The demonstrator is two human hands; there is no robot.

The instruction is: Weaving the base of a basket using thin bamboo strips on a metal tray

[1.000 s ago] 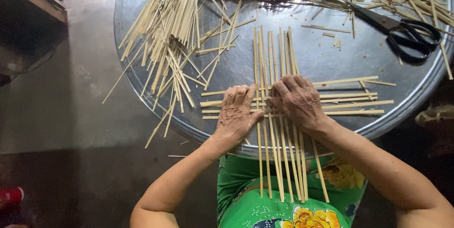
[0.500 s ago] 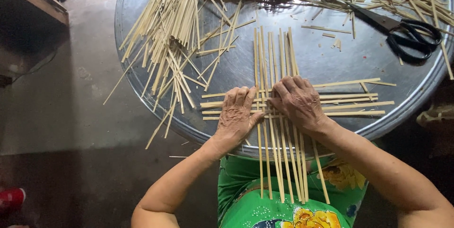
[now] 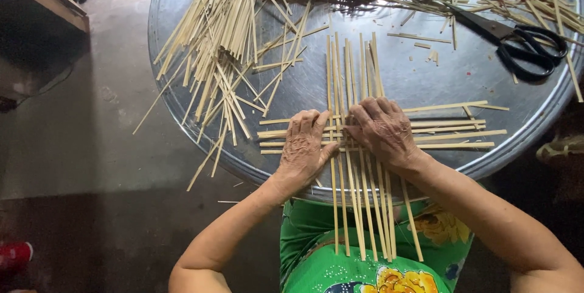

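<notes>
Head view shows the left hand and right hand pressing flat, fingers spread and gripping nothing, on crossed bamboo strips near the metal tray's front edge, where even pressure should keep the weave tight and square.

Left hand palm down, fingers spread, right hand flat beside it, forearms angled inward
</notes>
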